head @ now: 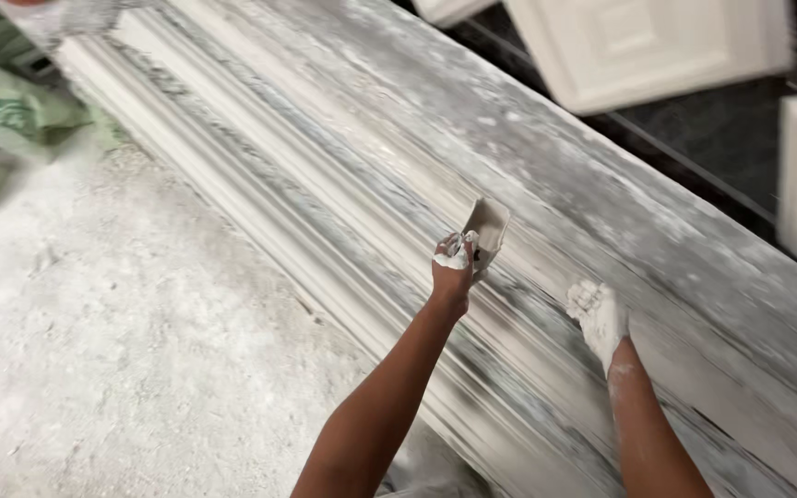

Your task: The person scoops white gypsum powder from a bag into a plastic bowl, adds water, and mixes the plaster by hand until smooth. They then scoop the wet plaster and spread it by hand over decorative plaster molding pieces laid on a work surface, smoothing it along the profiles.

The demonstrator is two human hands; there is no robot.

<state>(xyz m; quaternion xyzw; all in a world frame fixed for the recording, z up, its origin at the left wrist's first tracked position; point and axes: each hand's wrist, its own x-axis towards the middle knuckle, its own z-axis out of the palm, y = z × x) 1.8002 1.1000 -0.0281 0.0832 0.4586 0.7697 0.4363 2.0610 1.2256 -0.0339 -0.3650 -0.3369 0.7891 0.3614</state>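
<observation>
The left hand [454, 267] has its grip closed around a small plaster-caked scraper [488, 231], blade angled up over the long ribbed moulding [325, 212] that runs along the table [657, 240], probably to carry wet plaster. Right of the scraper, the right hand [599, 314], white with plaster, presses flat on the moulding, holding nothing, seemingly to smooth it.

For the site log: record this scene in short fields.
Setting: long grey bench dusted with white plaster
Work: long white moulding running along the bench
Left hand: plaster-smeared, holds a small flat scraper over the moulding
Right hand: coated in white plaster, resting on the bench, holding nothing visible
Floor: pale and dusty
Background: white cast panels on a dark surface; green sacks at upper left
</observation>
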